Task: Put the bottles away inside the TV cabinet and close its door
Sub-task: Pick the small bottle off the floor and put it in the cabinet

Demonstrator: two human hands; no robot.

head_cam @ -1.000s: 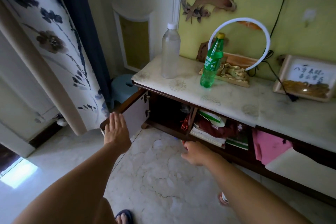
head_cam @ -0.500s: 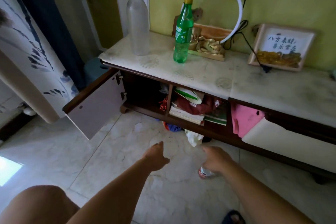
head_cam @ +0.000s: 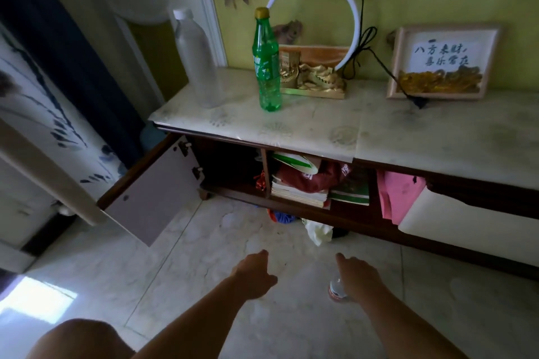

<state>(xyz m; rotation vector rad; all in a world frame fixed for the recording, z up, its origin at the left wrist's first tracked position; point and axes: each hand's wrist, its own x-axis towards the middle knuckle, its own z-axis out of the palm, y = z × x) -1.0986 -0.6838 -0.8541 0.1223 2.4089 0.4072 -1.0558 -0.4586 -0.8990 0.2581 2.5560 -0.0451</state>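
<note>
Both bottles stand upright: green bottle [head_cam: 267,67] straight above the loose, empty left hand [head_cam: 254,275]; right hand [head_cam: 357,277] grip unclear.

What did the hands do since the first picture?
The left hand let go of the cabinet door and pulled back over the floor. The right hand drew back from the shelf too, with a small bottle under it. The clear bottle and green bottle stayed on top; the door stayed open.
</note>
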